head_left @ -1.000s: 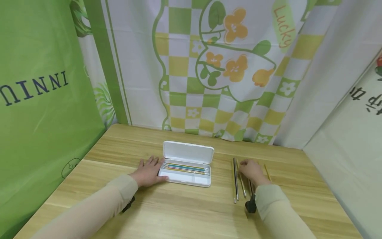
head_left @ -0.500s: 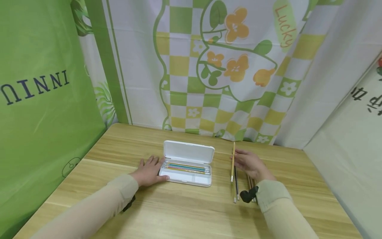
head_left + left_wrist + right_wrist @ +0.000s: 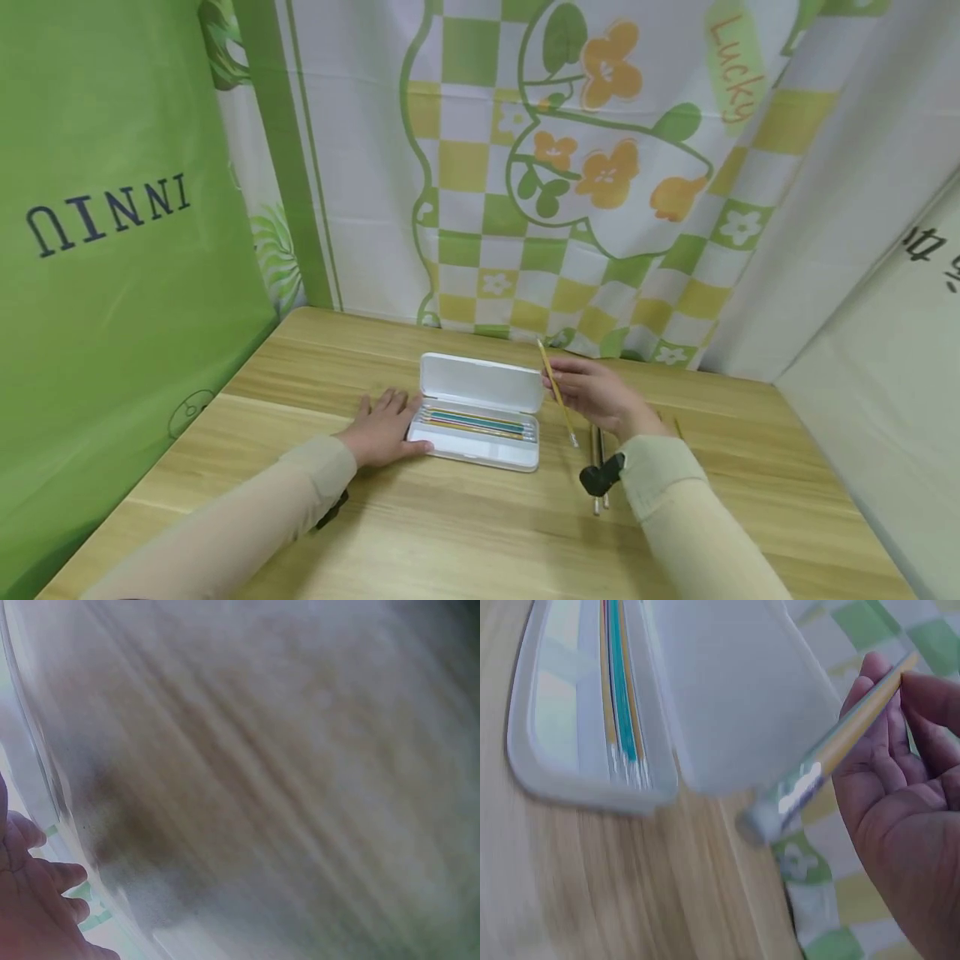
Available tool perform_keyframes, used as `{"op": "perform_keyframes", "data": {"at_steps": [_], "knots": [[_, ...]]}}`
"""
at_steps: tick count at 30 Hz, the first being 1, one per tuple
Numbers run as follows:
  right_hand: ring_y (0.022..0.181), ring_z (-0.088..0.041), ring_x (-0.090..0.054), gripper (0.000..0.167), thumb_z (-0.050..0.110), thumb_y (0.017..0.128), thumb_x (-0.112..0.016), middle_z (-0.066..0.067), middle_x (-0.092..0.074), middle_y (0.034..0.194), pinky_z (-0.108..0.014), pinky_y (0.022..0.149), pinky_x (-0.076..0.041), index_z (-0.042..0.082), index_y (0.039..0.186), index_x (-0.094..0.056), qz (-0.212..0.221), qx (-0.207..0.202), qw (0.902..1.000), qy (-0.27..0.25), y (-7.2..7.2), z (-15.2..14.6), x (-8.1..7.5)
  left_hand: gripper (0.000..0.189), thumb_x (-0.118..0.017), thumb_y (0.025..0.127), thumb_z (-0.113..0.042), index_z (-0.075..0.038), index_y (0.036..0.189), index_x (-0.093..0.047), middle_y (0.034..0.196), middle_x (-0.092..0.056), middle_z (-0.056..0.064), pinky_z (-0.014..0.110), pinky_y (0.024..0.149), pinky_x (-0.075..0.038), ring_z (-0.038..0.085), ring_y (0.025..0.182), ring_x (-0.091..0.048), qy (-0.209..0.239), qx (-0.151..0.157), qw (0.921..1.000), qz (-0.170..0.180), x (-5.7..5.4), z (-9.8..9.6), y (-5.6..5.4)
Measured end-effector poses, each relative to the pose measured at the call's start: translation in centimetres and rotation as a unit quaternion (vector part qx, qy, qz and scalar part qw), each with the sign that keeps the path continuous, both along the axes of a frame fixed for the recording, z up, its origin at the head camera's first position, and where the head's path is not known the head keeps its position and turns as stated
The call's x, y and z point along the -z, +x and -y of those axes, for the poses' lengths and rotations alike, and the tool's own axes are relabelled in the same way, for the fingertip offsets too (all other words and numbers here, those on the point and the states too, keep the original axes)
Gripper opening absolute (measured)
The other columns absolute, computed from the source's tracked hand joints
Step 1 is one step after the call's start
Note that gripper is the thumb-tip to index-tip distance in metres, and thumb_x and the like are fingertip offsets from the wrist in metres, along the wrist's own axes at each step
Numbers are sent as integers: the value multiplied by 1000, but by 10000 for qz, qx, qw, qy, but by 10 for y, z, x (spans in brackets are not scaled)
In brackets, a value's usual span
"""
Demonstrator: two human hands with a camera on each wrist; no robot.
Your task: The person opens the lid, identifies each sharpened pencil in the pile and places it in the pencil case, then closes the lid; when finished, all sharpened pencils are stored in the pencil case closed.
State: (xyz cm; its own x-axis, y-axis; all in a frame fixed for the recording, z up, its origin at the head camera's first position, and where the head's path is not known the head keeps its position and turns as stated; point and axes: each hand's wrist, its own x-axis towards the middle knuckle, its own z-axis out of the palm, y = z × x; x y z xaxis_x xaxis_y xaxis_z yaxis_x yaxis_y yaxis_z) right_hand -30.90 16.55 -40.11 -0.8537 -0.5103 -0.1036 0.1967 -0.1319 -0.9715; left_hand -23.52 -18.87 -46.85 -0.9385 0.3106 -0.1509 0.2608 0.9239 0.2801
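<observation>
My right hand [image 3: 596,392] pinches a yellow pencil [image 3: 557,392] above the table, just right of the white pencil case [image 3: 476,458]. In the right wrist view the pencil [image 3: 847,742] slants up from its blurred white eraser end, held between thumb and fingers. The case lies with its lid [image 3: 483,382] raised. Several yellow and teal pencils [image 3: 480,423] lie side by side in its rear part, while the front part shows a bare white bottom. My left hand [image 3: 386,429] rests with spread fingers at the case's left end, thumb at its front corner.
More pencils [image 3: 597,504] lie on the wooden table [image 3: 465,533] under my right wrist, partly hidden by it. A yellow pencil [image 3: 678,427] shows beyond the forearm. A patterned curtain [image 3: 495,250] hangs along the table's back edge, with a green one [image 3: 135,333] at the left.
My right hand has picked up a yellow pencil from the pencils on the right, lifted it and carried it left to the case. The left hand has stayed at the case. The view has shifted slightly.
</observation>
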Motion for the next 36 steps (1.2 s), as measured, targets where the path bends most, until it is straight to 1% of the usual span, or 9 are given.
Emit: {"op": "perform_keyframes", "data": {"at_steps": [3,8,14,17,19,25,28,30,36], "knots": [[95,-11,-69,27,-8,105,-47,-3,-72,103,-25,84,-56,-7,127,-62,-110,-250,9993,251,-3,16,0,93,-59,100,-60,1,162,-26,164,-23,32,75,115,-7,51,152,-14,3,11,10000,-3,2,1,-1],[103,-14,-67,33,-4,106,-49,-8,-69,114,-29,92,-54,-13,138,-53,-331,-546,9931,980,-5,45,0,93,-59,99,-61,-1,162,-26,164,-24,31,75,116,-7,50,153,-14,-77,-14,10000,1,4,0,-2],[104,-18,-63,32,1,105,-55,-16,-66,120,-35,94,-51,-9,135,-58,-748,-793,9750,1935,-3,77,6,93,-59,99,-61,-2,163,-27,164,-24,30,74,116,-7,49,153,-14,-84,-51,10000,2,4,0,-3],[100,-19,-62,28,3,103,-59,-12,-69,113,-37,91,-52,-5,129,-65,-1171,-832,9579,2485,-2,88,10,93,-58,99,-62,-2,163,-26,164,-24,30,74,116,-7,49,153,-14,-96,-54,9999,-9,5,0,-3],[97,-18,-63,25,3,101,-62,-9,-71,108,-37,90,-52,-3,124,-69,-1619,-866,9399,2879,-3,94,15,93,-58,99,-62,-2,163,-27,164,-24,29,74,116,-8,49,153,-14,-109,-58,9999,-8,5,0,-3],[98,-18,-68,20,-3,92,-66,-7,-77,100,-37,92,-54,-1,109,-77,-3319,-980,8568,3823,-6,107,31,93,-60,98,-61,-1,162,-28,164,-26,29,74,116,-8,48,153,-15,-111,-78,9999,14,4,-1,-3],[98,-20,-69,20,-4,90,-67,-7,-77,100,-36,91,-55,0,106,-78,-3726,-929,8327,3990,-5,110,36,92,-60,98,-61,-1,162,-29,163,-27,29,74,116,-8,48,153,-16,-91,-88,9999,21,3,-1,-2],[96,-21,-69,19,-5,89,-67,-7,-76,98,-36,89,-55,0,104,-78,-3780,-901,8282,4038,-3,112,39,92,-60,99,-61,-1,162,-28,163,-27,29,74,116,-8,48,153,-16,-97,-87,9999,32,2,-1,-2],[92,-20,-68,16,-7,90,-66,-7,-75,94,-35,86,-55,-1,101,-77,-3725,-807,8286,4102,0,117,46,92,-59,99,-61,-1,162,-29,163,-27,30,74,116,-9,48,153,-16,-131,-91,9999,50,-2,-1,0]]}}
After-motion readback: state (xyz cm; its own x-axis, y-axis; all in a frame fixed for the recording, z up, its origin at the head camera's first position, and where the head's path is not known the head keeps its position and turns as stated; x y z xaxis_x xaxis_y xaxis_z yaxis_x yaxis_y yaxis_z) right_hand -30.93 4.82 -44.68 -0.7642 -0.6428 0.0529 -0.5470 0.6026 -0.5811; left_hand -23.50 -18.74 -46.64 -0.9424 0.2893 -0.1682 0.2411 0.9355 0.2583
